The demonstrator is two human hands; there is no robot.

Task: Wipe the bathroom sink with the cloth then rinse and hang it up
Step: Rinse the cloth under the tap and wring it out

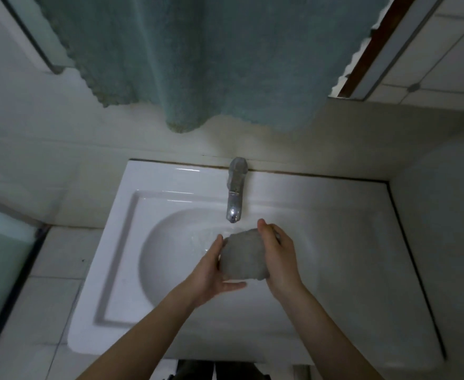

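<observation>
Now we cup the bunched grey cloth [243,256] between both palms just below the faucet [235,198], left hand [214,272] and right hand [278,256] pressing its sides. Better we keep it under the spout, over the sink [121,242], turning and squeezing evenly.

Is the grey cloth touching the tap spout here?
Apart. In the head view the cloth, held between the left hand and right hand, sits below the tap, with bare white basin visible between spout tip and cloth.
</observation>
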